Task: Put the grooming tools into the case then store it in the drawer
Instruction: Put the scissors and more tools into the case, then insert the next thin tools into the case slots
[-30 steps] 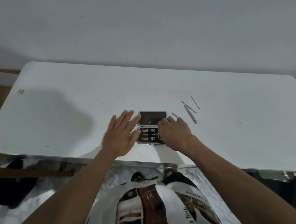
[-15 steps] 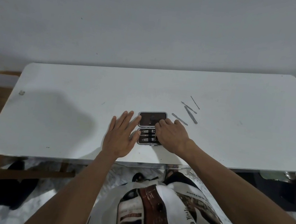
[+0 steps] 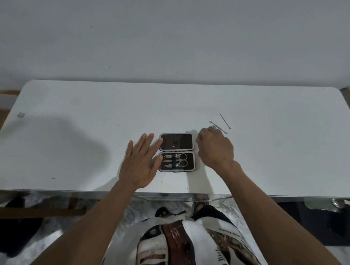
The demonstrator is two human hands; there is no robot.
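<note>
Lying open near the bench's (image 3: 274, 164) front edge, slightly left of centre: the case (image 3: 177, 152), hinge line running 9 to 3 o'clock, dark lid half at 12, tool tray at 6. Strapped in the tray: scissors (image 3: 178, 159), long axis 9 to 3, finger loops toward 3, with two more small tools tucked in beside them, tips toward 9. Resting flat at the case's 9 o'clock: left hand (image 3: 141, 163), fingers spread and holding nothing, fingertips touching the case's left rim. Hovering at the case's 2 o'clock: right hand (image 3: 215, 150), knuckles up, fingers curled under; cannot tell whether anything is pinched beneath. Just past its knuckles at 1 o'clock: two loose slim tools (image 3: 221, 126), each slanting from 10 toward 4, roughly parallel. Wide bare bench surface at 3 and 9 o'clock; little room between case and front edge; wall (image 3: 180, 35) close behind the far edge.
</note>
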